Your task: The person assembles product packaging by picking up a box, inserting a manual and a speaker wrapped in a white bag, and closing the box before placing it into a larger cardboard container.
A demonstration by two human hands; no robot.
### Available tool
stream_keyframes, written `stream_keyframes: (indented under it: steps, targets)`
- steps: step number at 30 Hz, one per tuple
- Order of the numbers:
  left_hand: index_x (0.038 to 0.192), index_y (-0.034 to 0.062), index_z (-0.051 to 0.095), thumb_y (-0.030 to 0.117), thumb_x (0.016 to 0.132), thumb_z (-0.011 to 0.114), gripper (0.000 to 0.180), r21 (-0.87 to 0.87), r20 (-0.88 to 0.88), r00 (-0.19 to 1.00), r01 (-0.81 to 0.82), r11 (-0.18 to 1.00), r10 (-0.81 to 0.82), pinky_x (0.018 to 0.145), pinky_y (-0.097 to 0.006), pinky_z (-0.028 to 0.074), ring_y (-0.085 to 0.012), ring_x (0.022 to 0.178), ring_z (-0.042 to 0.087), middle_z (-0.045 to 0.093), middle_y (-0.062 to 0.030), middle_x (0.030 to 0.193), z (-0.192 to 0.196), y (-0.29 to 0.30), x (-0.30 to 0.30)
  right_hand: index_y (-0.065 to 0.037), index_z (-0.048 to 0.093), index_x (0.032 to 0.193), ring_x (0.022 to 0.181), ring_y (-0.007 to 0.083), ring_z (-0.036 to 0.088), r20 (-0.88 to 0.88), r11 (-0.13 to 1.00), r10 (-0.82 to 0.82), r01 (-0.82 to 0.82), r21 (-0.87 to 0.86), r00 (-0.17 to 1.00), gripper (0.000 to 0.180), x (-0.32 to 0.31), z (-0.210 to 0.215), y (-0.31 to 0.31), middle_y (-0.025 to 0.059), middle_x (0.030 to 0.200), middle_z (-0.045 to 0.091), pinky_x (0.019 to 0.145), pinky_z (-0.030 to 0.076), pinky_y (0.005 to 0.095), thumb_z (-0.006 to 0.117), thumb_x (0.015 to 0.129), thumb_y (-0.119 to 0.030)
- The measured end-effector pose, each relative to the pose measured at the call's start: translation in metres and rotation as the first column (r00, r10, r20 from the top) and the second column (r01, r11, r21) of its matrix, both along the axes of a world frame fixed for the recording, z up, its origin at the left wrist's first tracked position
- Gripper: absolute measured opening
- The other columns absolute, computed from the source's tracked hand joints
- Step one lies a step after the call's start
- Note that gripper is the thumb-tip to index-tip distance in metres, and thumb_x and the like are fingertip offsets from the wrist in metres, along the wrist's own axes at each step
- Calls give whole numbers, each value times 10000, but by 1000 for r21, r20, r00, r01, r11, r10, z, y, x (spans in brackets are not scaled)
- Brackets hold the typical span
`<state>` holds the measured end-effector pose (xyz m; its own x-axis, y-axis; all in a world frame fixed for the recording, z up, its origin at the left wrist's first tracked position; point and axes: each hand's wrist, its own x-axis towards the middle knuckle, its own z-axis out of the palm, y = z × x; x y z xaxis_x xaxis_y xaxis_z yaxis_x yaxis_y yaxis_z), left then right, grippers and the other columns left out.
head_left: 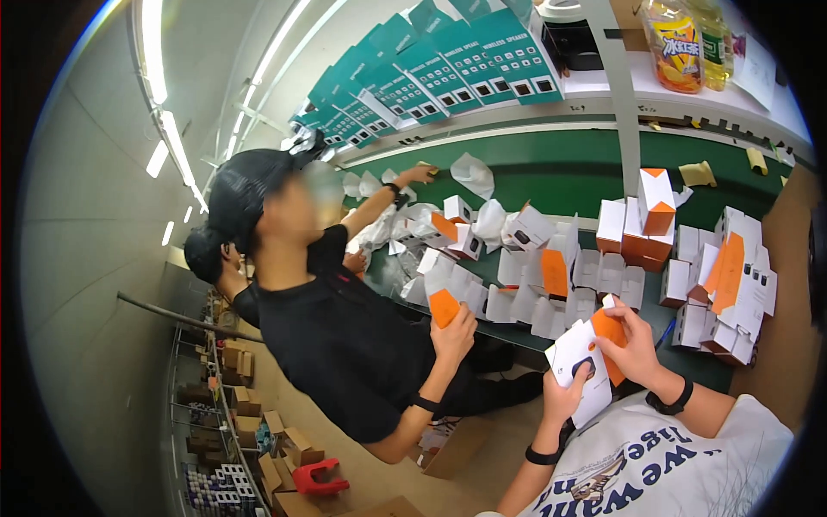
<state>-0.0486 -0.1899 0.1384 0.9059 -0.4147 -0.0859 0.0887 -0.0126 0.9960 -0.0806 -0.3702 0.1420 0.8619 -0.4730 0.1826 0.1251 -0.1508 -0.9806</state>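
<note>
A flat-looking white carton point(588, 362) with an orange inside flap is held in front of my chest, tilted. My left hand point(562, 398) grips its lower edge, thumb pressed on the printed white face. My right hand point(631, 343) is closed on the orange flap point(610, 332) at the upper right of the same carton. Just beyond my hands on the bench stand opened white cartons point(534, 280) with raised flaps, one showing an orange panel point(554, 272).
A co-worker in black point(345, 336) stands close on my left, holding a white-and-orange carton point(444, 308). Stacked cartons point(732, 284) fill the bench's right end. A green conveyor belt point(551, 164) runs behind, under a shelf with teal boxes point(448, 73) and bottles point(674, 47).
</note>
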Motion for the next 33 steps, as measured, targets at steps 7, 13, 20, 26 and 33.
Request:
stream_keyframes:
  steps: [7, 13, 20, 26, 33]
  targets:
    - [1212, -42, 669, 32, 890, 729, 336, 125, 279, 959, -94, 988, 56, 854, -299, 542, -139, 978, 685, 736, -96, 1109, -2, 0, -11, -29, 492, 1108, 1035, 135, 514, -69, 971, 202, -190, 144, 977, 596, -3, -4, -2, 68, 1095, 532, 962, 465, 296, 903, 692, -141]
    - [1251, -39, 644, 77, 848, 788, 443, 217, 480, 870, -247, 944, 117, 994, -369, 514, -312, 1176, 673, 658, -187, 1330, 18, -13, -14, -89, 448, 993, 1065, 150, 521, -8, 957, 275, -273, 97, 962, 517, -5, -4, -10, 87, 1155, 532, 987, 456, 320, 862, 683, -110]
    - [1275, -47, 623, 81, 872, 791, 455, 107, 215, 977, -13, 994, -11, 785, -266, 561, -93, 886, 686, 745, -70, 1066, 5, 4, -2, -7, 549, 1017, 1013, 152, 562, 87, 841, 335, -340, 422, 938, 233, -3, -7, -20, 65, 1027, 515, 907, 472, 300, 714, 854, -25]
    - [1424, -53, 511, 105, 828, 833, 695, 164, 394, 918, -18, 986, -49, 909, -310, 542, -161, 1004, 682, 717, -131, 1148, 19, -9, 1, 6, 640, 871, 894, 170, 518, -21, 928, 354, -348, 129, 935, 231, -9, 8, -32, 69, 969, 502, 782, 427, 301, 673, 952, -208]
    - [1542, 12, 222, 144, 794, 866, 995, 129, 380, 925, -67, 989, 13, 1058, -381, 469, -261, 1280, 541, 463, -194, 1444, 2, -23, -11, -50, 589, 1128, 1020, 194, 544, 17, 849, 455, -439, 294, 890, 320, -21, 17, -25, 86, 1105, 537, 923, 435, 327, 670, 937, -294]
